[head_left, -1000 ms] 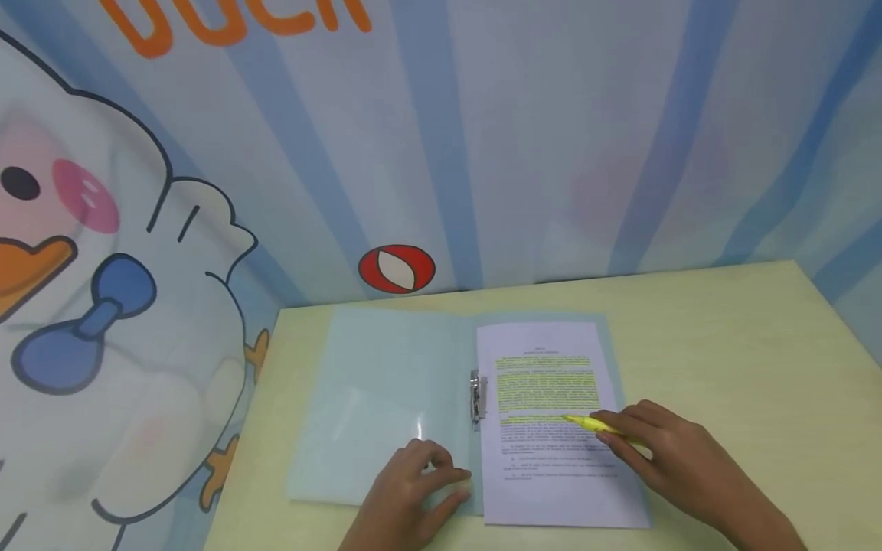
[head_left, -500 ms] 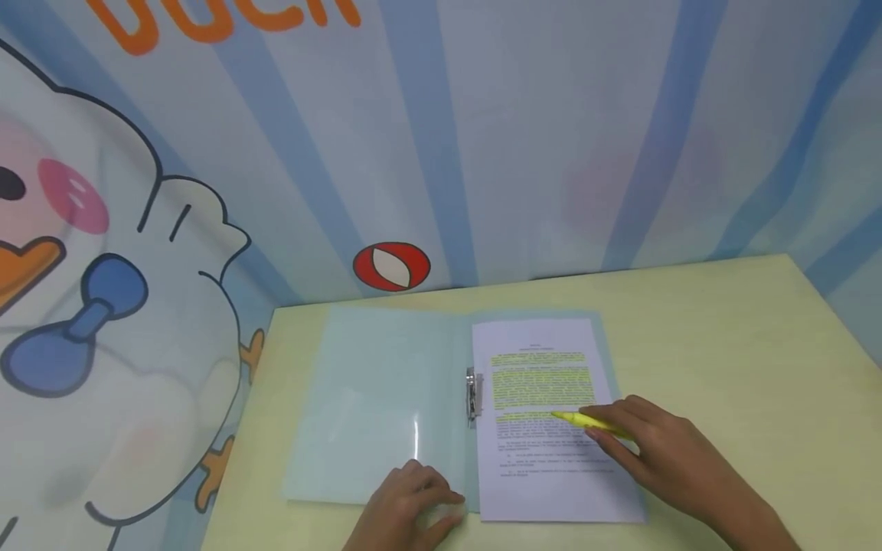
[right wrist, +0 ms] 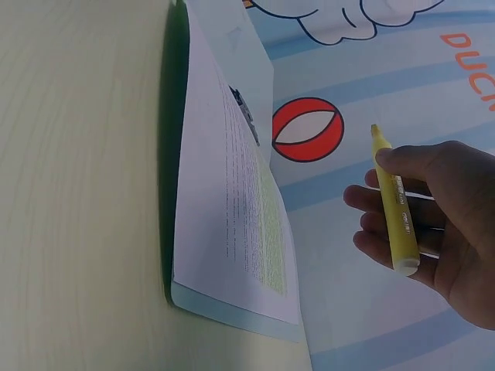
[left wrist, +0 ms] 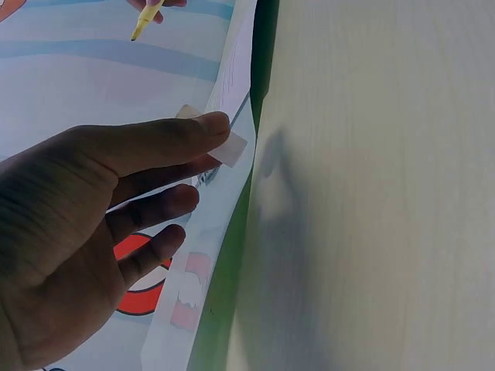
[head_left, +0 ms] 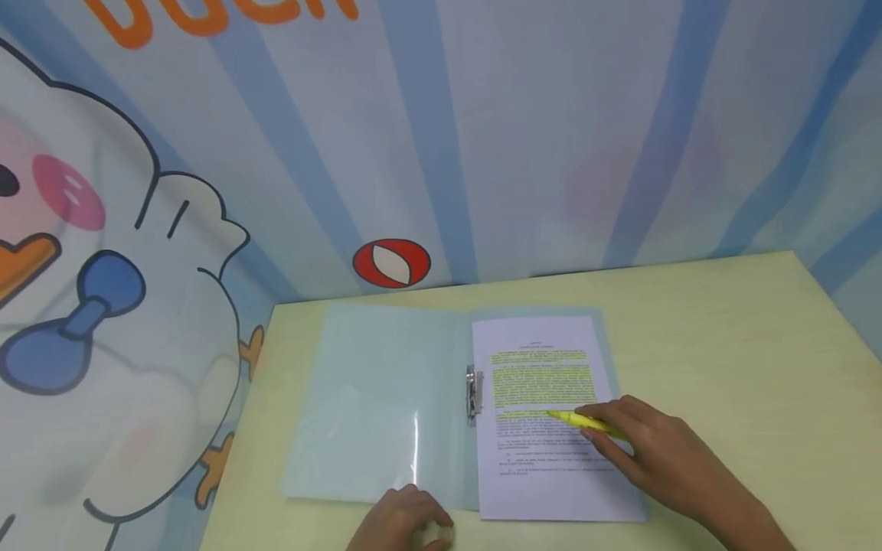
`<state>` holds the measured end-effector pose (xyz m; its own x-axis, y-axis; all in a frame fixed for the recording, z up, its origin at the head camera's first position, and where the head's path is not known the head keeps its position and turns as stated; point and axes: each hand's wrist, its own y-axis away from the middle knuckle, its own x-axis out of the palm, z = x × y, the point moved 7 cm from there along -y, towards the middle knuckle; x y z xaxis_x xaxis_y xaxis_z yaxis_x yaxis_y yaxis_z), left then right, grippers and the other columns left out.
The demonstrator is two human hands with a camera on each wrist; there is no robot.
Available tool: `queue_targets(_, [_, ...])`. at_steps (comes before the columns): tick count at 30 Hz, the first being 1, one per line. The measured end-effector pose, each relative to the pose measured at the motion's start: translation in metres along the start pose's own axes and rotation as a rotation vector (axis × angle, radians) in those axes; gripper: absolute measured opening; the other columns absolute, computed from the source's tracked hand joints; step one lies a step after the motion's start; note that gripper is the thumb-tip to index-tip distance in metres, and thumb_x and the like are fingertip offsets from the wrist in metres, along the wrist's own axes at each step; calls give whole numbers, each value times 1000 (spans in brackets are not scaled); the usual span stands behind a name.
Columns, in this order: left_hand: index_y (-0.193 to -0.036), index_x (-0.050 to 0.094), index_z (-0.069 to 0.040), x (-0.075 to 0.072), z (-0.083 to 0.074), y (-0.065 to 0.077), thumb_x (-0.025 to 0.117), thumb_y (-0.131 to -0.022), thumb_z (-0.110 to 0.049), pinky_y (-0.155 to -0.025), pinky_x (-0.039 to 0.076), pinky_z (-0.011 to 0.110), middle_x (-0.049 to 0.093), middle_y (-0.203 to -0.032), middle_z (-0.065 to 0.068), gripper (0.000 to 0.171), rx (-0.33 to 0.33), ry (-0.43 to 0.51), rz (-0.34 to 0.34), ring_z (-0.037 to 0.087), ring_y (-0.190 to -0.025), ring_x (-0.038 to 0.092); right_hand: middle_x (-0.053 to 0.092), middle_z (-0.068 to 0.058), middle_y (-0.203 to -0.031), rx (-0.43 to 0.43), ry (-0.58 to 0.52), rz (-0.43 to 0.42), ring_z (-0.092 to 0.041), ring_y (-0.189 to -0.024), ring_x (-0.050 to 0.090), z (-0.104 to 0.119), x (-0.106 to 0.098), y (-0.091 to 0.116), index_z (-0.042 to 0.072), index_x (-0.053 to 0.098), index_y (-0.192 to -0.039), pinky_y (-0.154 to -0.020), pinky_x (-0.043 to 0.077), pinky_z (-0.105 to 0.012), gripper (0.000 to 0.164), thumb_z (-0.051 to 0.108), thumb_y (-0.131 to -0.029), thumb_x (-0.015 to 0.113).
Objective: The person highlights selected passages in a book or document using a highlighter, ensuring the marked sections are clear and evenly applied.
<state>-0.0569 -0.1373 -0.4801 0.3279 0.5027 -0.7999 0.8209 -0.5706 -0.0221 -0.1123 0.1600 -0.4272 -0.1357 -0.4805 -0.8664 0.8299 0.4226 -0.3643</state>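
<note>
My right hand (head_left: 654, 451) pinches a yellow highlighter (right wrist: 397, 212) between thumb and fingers. Its uncapped tip points left over the third paragraph of a printed sheet (head_left: 544, 497); whether it touches the paper I cannot tell. Yellow marking covers the upper paragraphs and the start of this one. The sheet lies on the right side of an open pale blue folder (head_left: 372, 398). By the folder's lower edge, my left hand (head_left: 403, 520) pinches a small whitish block-like piece (left wrist: 231, 150) between thumb and index finger; its kind is unclear. The other left fingers are loosely bent.
A metal clip (head_left: 472, 394) sits along the folder's spine, left of the sheet. The light wooden table (head_left: 744, 344) extends to the right. Behind it stands a wall (head_left: 551, 138) printed with blue stripes and a cartoon duck.
My left hand has drawn back toward the front, off most of the folder. The highlighter tip has shifted slightly left over the paragraph. The head view has shifted a little.
</note>
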Motion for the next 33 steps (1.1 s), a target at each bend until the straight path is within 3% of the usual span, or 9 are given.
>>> queue_targets(4, [-87, 69, -23, 1, 5, 4, 67, -80, -28, -67, 38, 20, 61, -87, -19, 9, -78, 11, 71, -1, -78, 47, 61, 12, -103, -17, -23, -19, -1, -86, 56, 3, 0, -2, 26, 63, -114, -62, 49, -25, 31, 35, -85, 67])
queue_targets(9, [-88, 68, -21, 4, 10, 7, 70, -77, -29, -67, 41, 19, 57, -81, -19, 15, -78, 16, 120, -3, -74, 47, 61, 12, -104, -41, -49, -36, -2, -87, 56, 6, 2, -4, 27, 62, -115, -62, 49, -26, 29, 36, -87, 65])
queue_targets(11, [-89, 67, -20, 6, 12, 8, 70, -76, -28, -66, 42, 18, 56, -79, -19, 16, -60, 21, 115, -3, -74, 47, 61, 11, -103, -50, -48, -39, -2, -86, 56, 7, 3, -4, 26, 62, -114, -62, 49, -27, 28, 35, -87, 64])
queue_targets(16, [-89, 65, -20, 9, 15, 10, 70, -75, -27, -67, 43, 18, 53, -78, -19, 16, -88, 42, 117, -3, -73, 47, 62, 10, -103, -34, -32, -53, -4, -88, 57, 6, 3, -5, 24, 63, -111, -63, 50, -29, 27, 35, -86, 66])
queue_targets(24, [-86, 64, -23, 11, 19, 12, 71, -74, -31, -65, 43, 20, 50, -76, -19, 16, -174, 52, 125, -2, -71, 46, 60, 16, -106, 64, -115, -32, 0, -88, 54, 8, 6, -13, 29, 62, -108, -66, 49, -28, 22, 38, -89, 63])
queue_targets(29, [-86, 63, -23, 13, 20, 14, 71, -74, -27, -63, 42, 19, 49, -76, -18, 15, -155, 43, 112, -2, -70, 45, 58, 22, -94, 173, -230, 36, 2, -79, 52, 11, 13, -17, 31, 61, -106, -67, 48, -26, 19, 38, -90, 62])
queue_targets(33, [-89, 64, -22, 15, 21, 15, 70, -77, -32, -65, 43, 19, 50, -79, -19, 16, -150, 23, 143, -3, -72, 45, 58, 23, -86, 224, -302, 74, 3, -78, 53, 14, 20, -20, 31, 59, -106, -70, 49, -25, 20, 42, -90, 60])
